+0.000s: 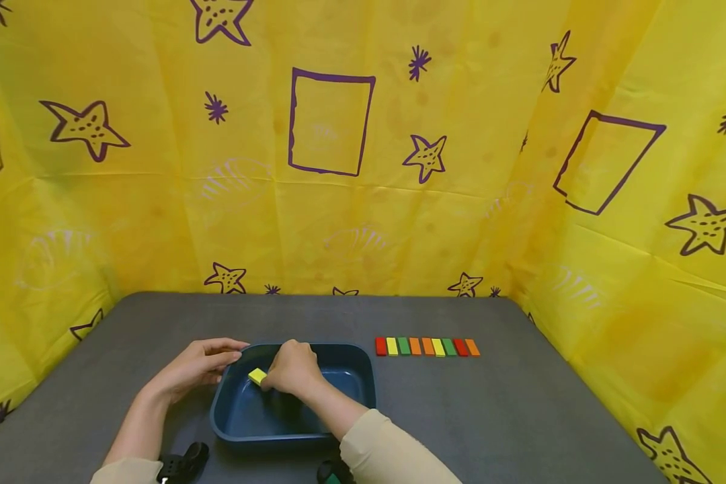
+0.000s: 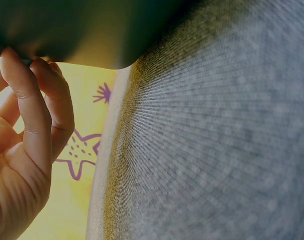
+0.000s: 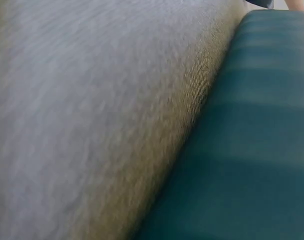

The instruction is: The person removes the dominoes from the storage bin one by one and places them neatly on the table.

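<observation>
A deep blue rectangular tub (image 1: 293, 438) stands on the dark table in the head view. Inside it, toward the left, my right hand (image 1: 293, 368) reaches down and pinches a small yellow block (image 1: 257, 376) at its fingertips. My left hand (image 1: 193, 366) holds the tub's far left corner, fingertips at the rim. In the left wrist view, curled fingers (image 2: 29, 110) meet the dark tub wall (image 2: 92, 35) from outside. The right wrist view has the tub's side (image 3: 251, 140) close up, with the right hand's fingers and the block hidden there.
To the right of the tub lies a row of small flat blocks (image 1: 427, 347) in red, yellow, green and orange. The grey table (image 1: 490, 417) ends at yellow cloth (image 1: 339, 215) behind and at the sides. Black straps (image 1: 184, 462) sit by the left wrist.
</observation>
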The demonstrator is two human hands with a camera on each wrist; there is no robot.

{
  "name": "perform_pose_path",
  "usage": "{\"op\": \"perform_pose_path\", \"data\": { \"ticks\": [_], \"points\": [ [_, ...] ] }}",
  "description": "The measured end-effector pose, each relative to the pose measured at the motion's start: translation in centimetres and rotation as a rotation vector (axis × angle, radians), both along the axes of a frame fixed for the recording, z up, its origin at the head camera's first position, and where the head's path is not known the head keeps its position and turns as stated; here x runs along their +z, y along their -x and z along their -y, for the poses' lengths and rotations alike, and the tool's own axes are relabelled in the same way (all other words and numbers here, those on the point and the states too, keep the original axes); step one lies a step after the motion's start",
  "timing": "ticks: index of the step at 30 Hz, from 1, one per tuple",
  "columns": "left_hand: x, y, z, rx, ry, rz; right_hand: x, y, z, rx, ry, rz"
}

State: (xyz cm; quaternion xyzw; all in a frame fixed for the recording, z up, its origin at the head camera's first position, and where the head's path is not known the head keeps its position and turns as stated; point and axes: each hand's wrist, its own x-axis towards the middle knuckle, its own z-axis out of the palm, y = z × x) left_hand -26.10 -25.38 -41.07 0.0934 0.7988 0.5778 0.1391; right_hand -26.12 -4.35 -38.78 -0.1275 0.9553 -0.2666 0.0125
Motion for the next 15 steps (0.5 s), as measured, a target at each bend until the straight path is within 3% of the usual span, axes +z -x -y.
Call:
{"op": "perform_pose_path", "data": {
  "ticks": [15],
  "points": [
    [0.0, 0.1, 0.0, 0.045, 0.034, 0.016, 1.4, 0.1, -2.4, 0.051, 0.093, -0.022]
  ]
}}
